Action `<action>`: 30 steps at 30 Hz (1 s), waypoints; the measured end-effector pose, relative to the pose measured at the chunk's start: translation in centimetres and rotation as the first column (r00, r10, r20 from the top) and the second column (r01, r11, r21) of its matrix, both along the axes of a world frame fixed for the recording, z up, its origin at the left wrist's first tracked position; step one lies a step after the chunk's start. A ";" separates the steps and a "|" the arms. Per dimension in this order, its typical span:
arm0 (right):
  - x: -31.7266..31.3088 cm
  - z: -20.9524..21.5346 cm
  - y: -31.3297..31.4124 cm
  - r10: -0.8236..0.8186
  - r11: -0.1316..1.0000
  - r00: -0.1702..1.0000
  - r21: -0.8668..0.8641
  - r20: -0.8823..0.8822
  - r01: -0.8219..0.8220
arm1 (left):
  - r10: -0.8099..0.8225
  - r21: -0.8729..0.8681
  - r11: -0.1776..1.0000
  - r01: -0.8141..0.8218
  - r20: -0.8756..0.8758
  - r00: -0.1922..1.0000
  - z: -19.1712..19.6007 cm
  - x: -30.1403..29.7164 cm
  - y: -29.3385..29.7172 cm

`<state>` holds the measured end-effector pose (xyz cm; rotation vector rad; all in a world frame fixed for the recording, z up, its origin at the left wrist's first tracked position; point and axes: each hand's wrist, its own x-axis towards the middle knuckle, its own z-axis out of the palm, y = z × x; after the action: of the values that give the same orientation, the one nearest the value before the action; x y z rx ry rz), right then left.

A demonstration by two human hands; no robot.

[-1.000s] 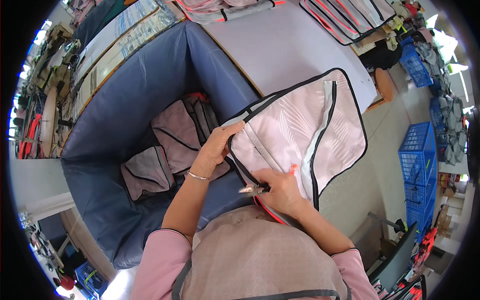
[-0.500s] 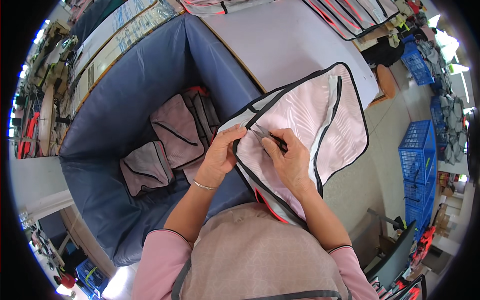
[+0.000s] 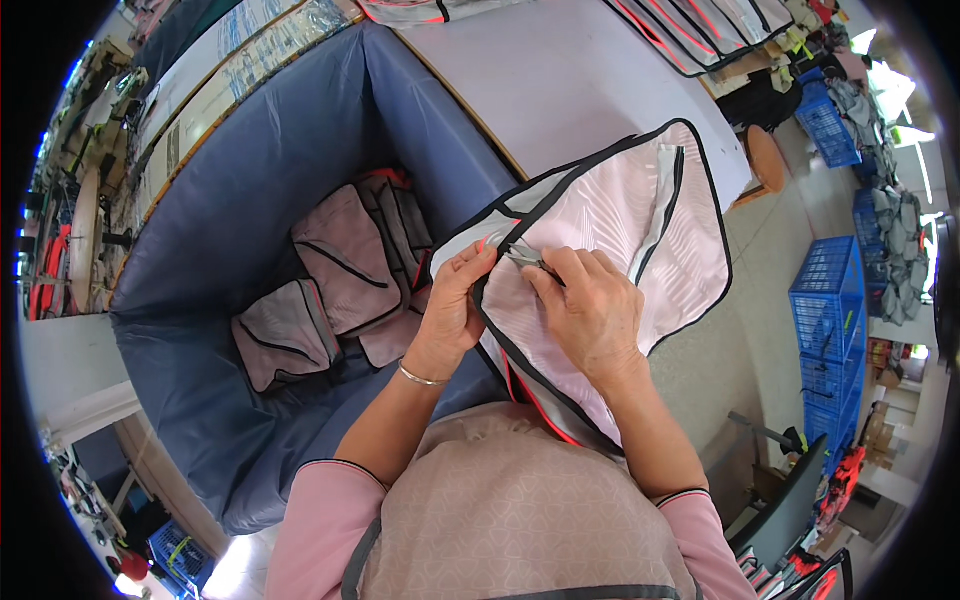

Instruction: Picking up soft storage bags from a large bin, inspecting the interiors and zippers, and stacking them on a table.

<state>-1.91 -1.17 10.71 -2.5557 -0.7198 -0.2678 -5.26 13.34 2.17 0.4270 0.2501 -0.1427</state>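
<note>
A pale pink sewn bag piece (image 3: pixel 690 225) with black binding, a grey-white side panel and a zipper strip lies before me, partly over the table corner. My left hand (image 3: pixel 450 310), a bangle on its wrist, pinches the bag piece at its bound corner seam. My right hand (image 3: pixel 598 318) is closed around small metal thread snips (image 3: pixel 524 257). Their blades point left and touch or nearly touch the black binding beside my left fingertips. The snips' handles are mostly hidden in my right palm. Red piping shows along the bag's lower edge, near my apron.
To the left stands a large bin lined in dark blue (image 3: pixel 270 150), holding several pink bags (image 3: pixel 345 260). A pale table (image 3: pixel 540 80) is ahead, with stacked grey-and-red bag pieces (image 3: pixel 700 35) at its far edge. Blue crates (image 3: pixel 828 330) and a round wooden stool (image 3: pixel 767 160) stand right.
My right hand has turned and shifted slightly right, and the snips' blades now lie flatter against the corner binding. My left hand keeps its pinch, slightly further right.
</note>
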 end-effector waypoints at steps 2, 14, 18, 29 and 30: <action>0.0 0.3 0.0 0.025 0.999 0.999 -0.026 0.021 -0.025 | 0.037 0.036 0.999 -0.036 -0.040 0.999 -0.2 0.0 -0.1; 0.4 1.1 -0.1 0.052 0.995 0.999 -0.085 0.011 -0.051 | 0.023 0.029 0.999 -0.022 -0.056 0.998 -0.1 0.0 -0.1; 0.5 0.9 -0.2 0.054 0.996 0.998 -0.074 0.014 -0.053 | 0.029 0.023 0.999 -0.028 -0.058 0.998 0.3 0.0 -0.2; 1.6 0.2 0.2 0.035 0.999 0.988 0.027 -0.149 -0.032 | 0.013 0.026 1.000 -0.011 -0.076 0.997 -0.8 -0.2 0.6; 2.1 -0.5 0.0 0.030 0.999 0.988 0.028 -0.152 -0.026 | 0.024 0.061 0.998 -0.019 -0.087 0.996 -0.9 -0.2 0.8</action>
<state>0.14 -1.14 10.18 -2.5073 -0.6891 -0.0703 -5.45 14.12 1.29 0.4784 0.3456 -0.1335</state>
